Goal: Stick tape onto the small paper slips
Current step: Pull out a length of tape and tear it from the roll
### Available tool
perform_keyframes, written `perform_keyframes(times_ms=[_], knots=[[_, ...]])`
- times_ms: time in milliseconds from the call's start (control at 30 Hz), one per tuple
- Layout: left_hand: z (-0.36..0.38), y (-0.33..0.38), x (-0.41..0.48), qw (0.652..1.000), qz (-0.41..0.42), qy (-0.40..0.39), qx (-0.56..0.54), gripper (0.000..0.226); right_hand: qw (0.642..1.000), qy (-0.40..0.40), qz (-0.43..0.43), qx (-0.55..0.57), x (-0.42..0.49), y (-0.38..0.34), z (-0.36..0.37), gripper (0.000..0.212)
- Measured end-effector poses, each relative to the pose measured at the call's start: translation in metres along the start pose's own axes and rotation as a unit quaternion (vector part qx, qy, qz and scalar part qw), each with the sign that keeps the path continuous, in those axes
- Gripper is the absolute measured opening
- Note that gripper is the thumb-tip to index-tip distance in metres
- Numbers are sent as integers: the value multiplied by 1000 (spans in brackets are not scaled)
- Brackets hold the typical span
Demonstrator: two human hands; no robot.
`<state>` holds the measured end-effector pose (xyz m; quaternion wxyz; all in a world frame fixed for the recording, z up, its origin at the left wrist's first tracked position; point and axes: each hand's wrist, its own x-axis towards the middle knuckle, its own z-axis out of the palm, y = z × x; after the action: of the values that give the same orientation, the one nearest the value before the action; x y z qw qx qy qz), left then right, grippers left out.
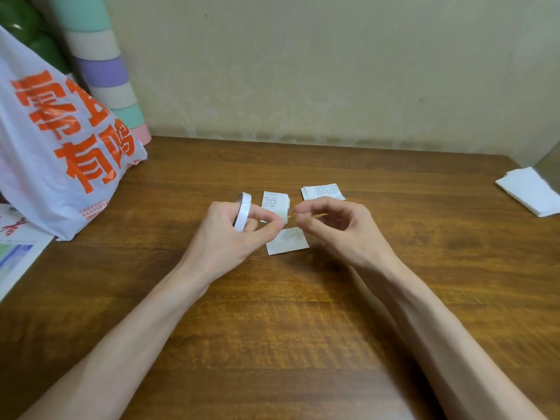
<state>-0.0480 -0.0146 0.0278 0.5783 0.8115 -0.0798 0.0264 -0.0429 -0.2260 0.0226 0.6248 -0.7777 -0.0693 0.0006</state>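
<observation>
— Pinching is what the left hand [230, 228] does. Its fingers curl round the white tape roll [243, 211] near the middle of the frame. The roll stands on its edge, and a finger seems to poke through its hole.

— And the right hand [336, 228]?

— It is just beside the left one. Its fingers are bent, and the thumb tip and first fingertip are very close together. A tiny bit of tape sticks out between the two hands. It is too small to tell if the right hand holds it.

— Where are the paper slips?

— On the brown wooden table [303, 328]. The slip pile [274, 203] lies just above the left fingertips in the frame. The right slip [322, 192] lies above the right hand. The near slip [288, 242] lies flat under the gap between the hands, partly hidden.

— What else is there?

— A white plastic bag [60, 153] with orange letters at the upper left, a striped roll [103, 71] behind it, and a folded white tissue [527, 189] at the right edge.
</observation>
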Motion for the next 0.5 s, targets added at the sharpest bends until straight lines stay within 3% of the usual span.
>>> perform_keyframes(times_ms=[133, 333, 500], knots=[[0, 0, -1, 1000, 3, -27, -11, 7, 1000, -21, 15, -10, 0, 0, -1, 28], [0, -2, -1, 999, 8, -32, -18, 9, 999, -11, 25, 39, -2, -4, -3, 20], [0, -1, -1, 999, 10, -36, -18, 10, 997, -15, 0, 77, -4, -8, -6, 32]])
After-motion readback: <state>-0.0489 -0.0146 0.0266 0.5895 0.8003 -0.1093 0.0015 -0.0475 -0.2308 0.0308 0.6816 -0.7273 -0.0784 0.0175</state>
